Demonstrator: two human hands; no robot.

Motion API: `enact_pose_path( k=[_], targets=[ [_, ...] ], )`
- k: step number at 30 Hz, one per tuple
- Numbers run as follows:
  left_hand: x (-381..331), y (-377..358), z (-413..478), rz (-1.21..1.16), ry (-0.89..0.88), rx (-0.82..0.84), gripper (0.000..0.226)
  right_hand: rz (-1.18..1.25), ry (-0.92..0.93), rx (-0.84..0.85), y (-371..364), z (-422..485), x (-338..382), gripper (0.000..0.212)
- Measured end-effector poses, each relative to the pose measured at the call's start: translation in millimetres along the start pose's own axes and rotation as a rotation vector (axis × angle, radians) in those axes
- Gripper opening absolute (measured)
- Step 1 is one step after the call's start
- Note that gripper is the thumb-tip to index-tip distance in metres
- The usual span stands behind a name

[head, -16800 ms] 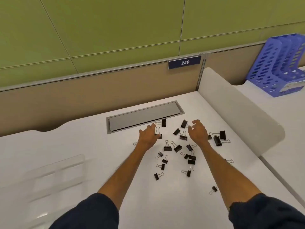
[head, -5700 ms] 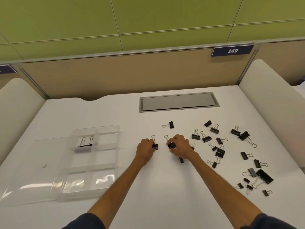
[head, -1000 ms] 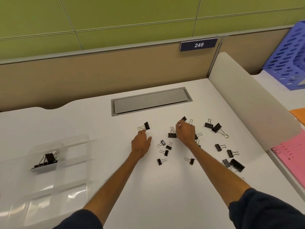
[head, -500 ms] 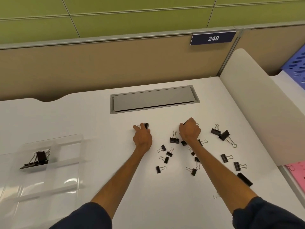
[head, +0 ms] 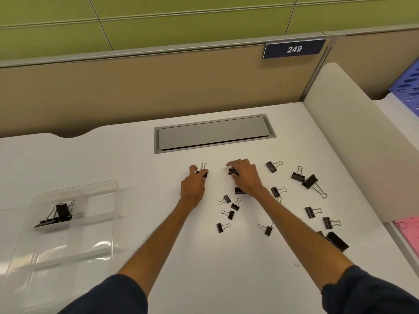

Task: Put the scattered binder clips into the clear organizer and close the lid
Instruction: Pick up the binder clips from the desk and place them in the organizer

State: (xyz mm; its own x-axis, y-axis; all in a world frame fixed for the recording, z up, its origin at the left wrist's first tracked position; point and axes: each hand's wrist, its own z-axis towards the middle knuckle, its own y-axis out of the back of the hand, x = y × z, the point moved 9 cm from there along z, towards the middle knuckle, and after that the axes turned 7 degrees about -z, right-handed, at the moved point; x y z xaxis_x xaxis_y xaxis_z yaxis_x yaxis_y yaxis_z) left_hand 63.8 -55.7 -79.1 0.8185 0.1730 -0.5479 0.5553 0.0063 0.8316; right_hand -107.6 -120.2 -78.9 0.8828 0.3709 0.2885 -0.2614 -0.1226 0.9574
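Note:
My left hand (head: pixel 192 188) pinches a black binder clip (head: pixel 203 169) whose wire handles stick up past the fingertips. My right hand (head: pixel 246 179) curls over another black clip (head: pixel 232 172) and holds it at its fingers. Several black clips lie scattered on the white desk right of and below my hands, among them a small one (head: pixel 222 227) and a large one (head: pixel 310 182). The clear organizer (head: pixel 95 225) stands open at the left, with a few clips (head: pixel 59 215) in its far compartment. Its lid lies off the left edge, barely visible.
A grey cable hatch (head: pixel 214 132) is set in the desk just beyond my hands. A white rounded divider (head: pixel 353 123) walls the right side, with a blue file rack (head: pixel 410 87) and pink paper (head: pixel 408 230) behind it. A beige partition (head: pixel 136 91) closes the back.
Both hands reached a little farther forward and closed on a clip each: the left on the clip by the hatch, the right on one near its fingers. The view shifted slightly left.

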Motion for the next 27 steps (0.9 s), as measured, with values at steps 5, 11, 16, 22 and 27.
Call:
enact_pose_path(
  k=[5, 11, 16, 22, 27],
  targets=[
    [-5, 3, -6, 0.068, -0.053, 0.013, 0.028, 0.004, -0.096, -0.017, -2, -1, -5, 0.037],
    [1, 5, -14, 0.066, -0.060, 0.030, 0.025, -0.063, -0.094, 0.003, -6, -5, 2, 0.028],
    [5, 17, -28, 0.079, -0.059, 0.013, 0.025, -0.081, -0.161, 0.010, -12, -16, 0, 0.031],
    [22, 37, -46, 0.075, -0.015, 0.000, 0.025, -0.074, -0.198, 0.042, -10, -20, 7, 0.036],
    [42, 53, -61, 0.093, 0.010, 0.019, 0.024, -0.070, -0.269, 0.054, -11, -24, 10, 0.034]
  ],
)
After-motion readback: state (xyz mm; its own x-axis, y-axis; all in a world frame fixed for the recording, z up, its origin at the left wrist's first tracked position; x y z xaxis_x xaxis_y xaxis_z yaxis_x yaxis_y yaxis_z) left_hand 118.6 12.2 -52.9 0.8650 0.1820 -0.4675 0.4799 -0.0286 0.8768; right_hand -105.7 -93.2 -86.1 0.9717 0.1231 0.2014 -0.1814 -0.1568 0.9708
